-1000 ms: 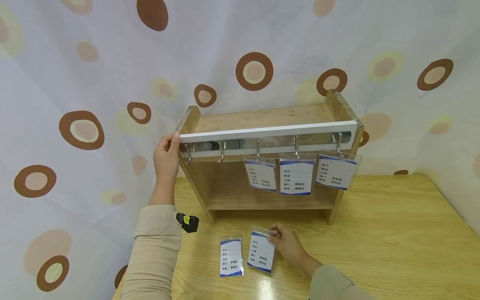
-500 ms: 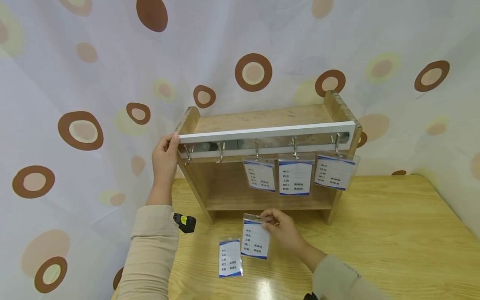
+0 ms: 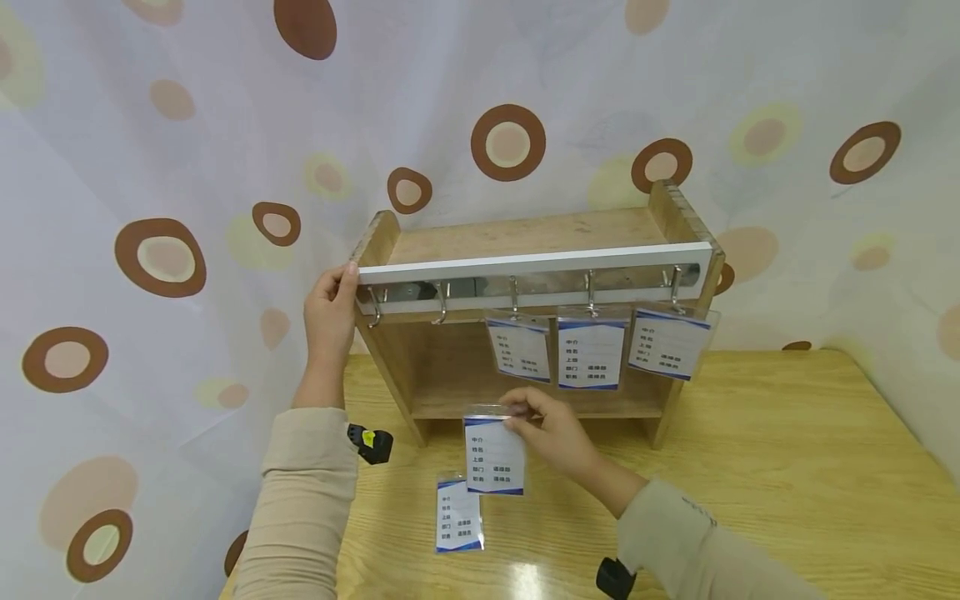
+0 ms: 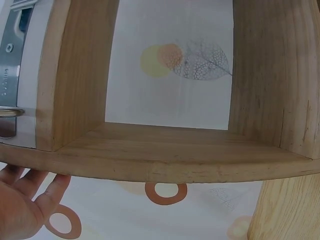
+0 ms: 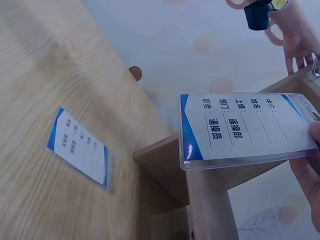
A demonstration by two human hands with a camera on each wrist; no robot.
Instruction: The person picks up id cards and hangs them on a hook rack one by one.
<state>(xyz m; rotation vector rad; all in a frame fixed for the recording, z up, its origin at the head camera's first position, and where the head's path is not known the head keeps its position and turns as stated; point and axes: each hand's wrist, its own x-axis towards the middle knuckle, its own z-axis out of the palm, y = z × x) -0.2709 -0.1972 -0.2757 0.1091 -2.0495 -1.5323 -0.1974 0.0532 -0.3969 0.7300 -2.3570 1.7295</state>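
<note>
My right hand (image 3: pixel 551 429) pinches a clear-sleeved name badge (image 3: pixel 495 454) by its top edge. The badge is held in the air before the shelf, overlapping the top of another badge (image 3: pixel 459 521) that lies flat on the table. At the shelf's upper left corner, my left hand (image 3: pixel 332 308) rests its fingers against the wooden side; in the left wrist view the fingers (image 4: pixel 52 195) touch the outer face. A white hook rail (image 3: pixel 480 283) runs along the wooden shelf (image 3: pixel 517 237). Three badges (image 3: pixel 590 354) hang from its right and middle hooks, while two left hooks (image 3: pixel 441 304) hold nothing.
The shelf stands on a light wood table (image 3: pixel 780 450), with a patterned cloth (image 3: pixel 225 150) behind it and to the left. Black devices sit at both wrists, one being the right wrist device (image 3: pixel 615 577).
My right hand has lifted the pinched badge off the tabletop and carried it up and leftward toward the shelf. The left hand keeps its place at the shelf corner.
</note>
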